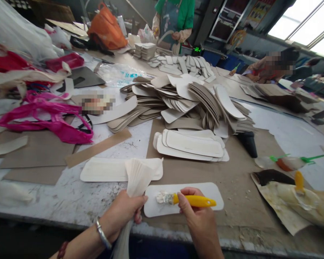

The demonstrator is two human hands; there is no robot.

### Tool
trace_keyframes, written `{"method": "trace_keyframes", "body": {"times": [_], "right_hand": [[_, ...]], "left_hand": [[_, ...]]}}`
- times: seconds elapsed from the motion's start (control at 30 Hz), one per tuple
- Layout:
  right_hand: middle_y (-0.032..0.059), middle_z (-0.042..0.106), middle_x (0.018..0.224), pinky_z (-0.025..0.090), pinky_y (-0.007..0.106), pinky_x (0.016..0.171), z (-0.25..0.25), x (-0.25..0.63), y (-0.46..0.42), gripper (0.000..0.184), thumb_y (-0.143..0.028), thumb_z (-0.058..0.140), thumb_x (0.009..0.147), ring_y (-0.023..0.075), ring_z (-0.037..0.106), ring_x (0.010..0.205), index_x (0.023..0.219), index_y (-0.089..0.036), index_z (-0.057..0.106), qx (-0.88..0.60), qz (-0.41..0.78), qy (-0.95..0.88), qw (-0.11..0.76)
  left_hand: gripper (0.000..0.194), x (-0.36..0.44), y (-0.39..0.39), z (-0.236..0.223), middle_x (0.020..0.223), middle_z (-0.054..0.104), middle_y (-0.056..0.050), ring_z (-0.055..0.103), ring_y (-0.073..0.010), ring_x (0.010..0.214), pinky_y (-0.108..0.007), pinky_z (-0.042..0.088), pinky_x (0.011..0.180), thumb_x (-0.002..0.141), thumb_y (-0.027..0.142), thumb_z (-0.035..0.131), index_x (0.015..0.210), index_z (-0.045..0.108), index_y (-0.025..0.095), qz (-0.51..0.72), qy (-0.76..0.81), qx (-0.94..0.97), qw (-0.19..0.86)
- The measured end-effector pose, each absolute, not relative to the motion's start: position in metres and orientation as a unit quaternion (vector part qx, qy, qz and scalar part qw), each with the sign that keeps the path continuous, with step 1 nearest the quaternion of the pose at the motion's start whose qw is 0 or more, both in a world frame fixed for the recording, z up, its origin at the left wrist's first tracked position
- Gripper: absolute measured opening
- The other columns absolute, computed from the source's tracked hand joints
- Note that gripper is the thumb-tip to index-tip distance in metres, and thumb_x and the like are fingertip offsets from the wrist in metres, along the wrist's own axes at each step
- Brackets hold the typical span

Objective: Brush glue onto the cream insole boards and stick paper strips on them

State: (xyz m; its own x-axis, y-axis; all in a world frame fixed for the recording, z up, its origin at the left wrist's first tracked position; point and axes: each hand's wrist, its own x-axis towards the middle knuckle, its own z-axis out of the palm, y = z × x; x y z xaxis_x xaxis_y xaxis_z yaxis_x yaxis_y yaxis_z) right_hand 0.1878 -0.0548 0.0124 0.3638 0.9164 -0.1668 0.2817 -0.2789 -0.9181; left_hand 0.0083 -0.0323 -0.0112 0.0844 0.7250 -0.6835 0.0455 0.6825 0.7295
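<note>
My right hand [198,212] grips the yellow handle of a glue brush [194,200]. The brush's bristles, coated in white paste, rest on a white rounded panel [209,190] lying flat near the table's front edge. In my left hand [125,208] is a bunched stack of thin off-white strips [137,176], fanned out above the fist and hanging below it over the edge. My left thumb is at the panel's left end. Behind the strips lies another pale panel [102,169]. A small stack of white panels [191,144] sits just beyond the brush.
A large heap of grey-and-white curved pieces [175,97] fills the middle. To the right are a paste-smeared container [294,201] and squeeze bottles with green nozzles [291,162]. A pink bag [48,118] and a brown strip [97,147] lie left. A person [174,21] stands across the table.
</note>
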Motion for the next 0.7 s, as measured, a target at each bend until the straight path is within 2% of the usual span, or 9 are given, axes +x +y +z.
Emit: {"method": "trace_keyframes", "body": {"times": [0.13, 0.3, 0.37, 0.47, 0.53, 0.63, 0.7], "right_hand": [[0.0031, 0.062, 0.065, 0.046, 0.031, 0.061, 0.024, 0.195, -0.06, 0.031, -0.05, 0.061, 0.076, 0.0198, 0.058, 0.061, 0.078, -0.02, 0.063, -0.735, 0.276, -0.471, 0.402], [0.0, 0.059, 0.06, 0.045, 0.027, 0.052, 0.02, 0.182, -0.065, 0.032, -0.051, 0.056, 0.08, 0.0167, 0.055, 0.053, 0.081, -0.019, 0.059, -0.708, 0.358, -0.45, 0.41], [0.0008, 0.06, 0.061, 0.046, 0.028, 0.054, 0.013, 0.187, -0.067, 0.032, -0.051, 0.055, 0.081, 0.0174, 0.057, 0.055, 0.08, -0.019, 0.059, -0.712, 0.338, -0.471, 0.397], [0.004, 0.064, 0.07, 0.048, 0.031, 0.064, 0.01, 0.216, -0.074, 0.033, -0.052, 0.054, 0.081, 0.0202, 0.061, 0.065, 0.078, -0.02, 0.061, -0.745, 0.187, -0.52, 0.373], [0.0048, 0.065, 0.071, 0.049, 0.032, 0.064, 0.015, 0.243, -0.08, 0.036, -0.055, 0.051, 0.082, 0.021, 0.062, 0.065, 0.077, -0.02, 0.061, -0.76, 0.083, -0.542, 0.349], [0.0053, 0.065, 0.072, 0.052, 0.031, 0.061, 0.029, 0.273, -0.088, 0.036, -0.053, 0.048, 0.085, 0.0207, 0.063, 0.064, 0.079, -0.02, 0.061, -0.759, -0.005, -0.574, 0.307], [0.0063, 0.066, 0.076, 0.053, 0.031, 0.066, 0.034, 0.28, -0.09, 0.031, -0.047, 0.047, 0.088, 0.0204, 0.065, 0.07, 0.084, -0.019, 0.061, -0.737, -0.049, -0.601, 0.304]], "left_hand": [[0.034, 0.007, -0.034, -0.009, 0.032, 0.043, 0.001, 0.041, -0.0119, 0.035, -0.026, 0.038, 0.047, 0.059, 0.044, 0.058, 0.039, 0.046, 0.019, 0.247, 0.626, 0.306, 0.673], [0.033, 0.007, -0.034, 0.0, 0.035, 0.044, 0.002, 0.042, -0.0126, 0.039, -0.027, 0.039, 0.05, 0.062, 0.041, 0.057, 0.039, 0.046, 0.019, 0.229, 0.62, 0.335, 0.672], [0.033, 0.007, -0.035, 0.003, 0.036, 0.046, 0.001, 0.043, -0.0136, 0.041, -0.027, 0.039, 0.052, 0.064, 0.039, 0.056, 0.039, 0.046, 0.019, 0.229, 0.622, 0.351, 0.661], [0.033, 0.007, -0.038, 0.006, 0.037, 0.047, 0.0, 0.046, -0.0159, 0.044, -0.028, 0.039, 0.054, 0.065, 0.039, 0.054, 0.038, 0.047, 0.02, 0.238, 0.631, 0.358, 0.646], [0.033, 0.007, -0.039, 0.006, 0.039, 0.049, -0.001, 0.048, -0.0175, 0.046, -0.029, 0.041, 0.056, 0.065, 0.041, 0.054, 0.038, 0.047, 0.021, 0.244, 0.629, 0.358, 0.646], [0.035, 0.006, -0.04, 0.009, 0.04, 0.051, -0.002, 0.049, -0.0191, 0.049, -0.03, 0.041, 0.059, 0.066, 0.044, 0.053, 0.039, 0.047, 0.022, 0.239, 0.625, 0.363, 0.649], [0.037, 0.006, -0.041, 0.013, 0.041, 0.052, -0.002, 0.051, -0.0199, 0.052, -0.03, 0.04, 0.061, 0.067, 0.045, 0.052, 0.039, 0.047, 0.022, 0.232, 0.626, 0.375, 0.643]]}}
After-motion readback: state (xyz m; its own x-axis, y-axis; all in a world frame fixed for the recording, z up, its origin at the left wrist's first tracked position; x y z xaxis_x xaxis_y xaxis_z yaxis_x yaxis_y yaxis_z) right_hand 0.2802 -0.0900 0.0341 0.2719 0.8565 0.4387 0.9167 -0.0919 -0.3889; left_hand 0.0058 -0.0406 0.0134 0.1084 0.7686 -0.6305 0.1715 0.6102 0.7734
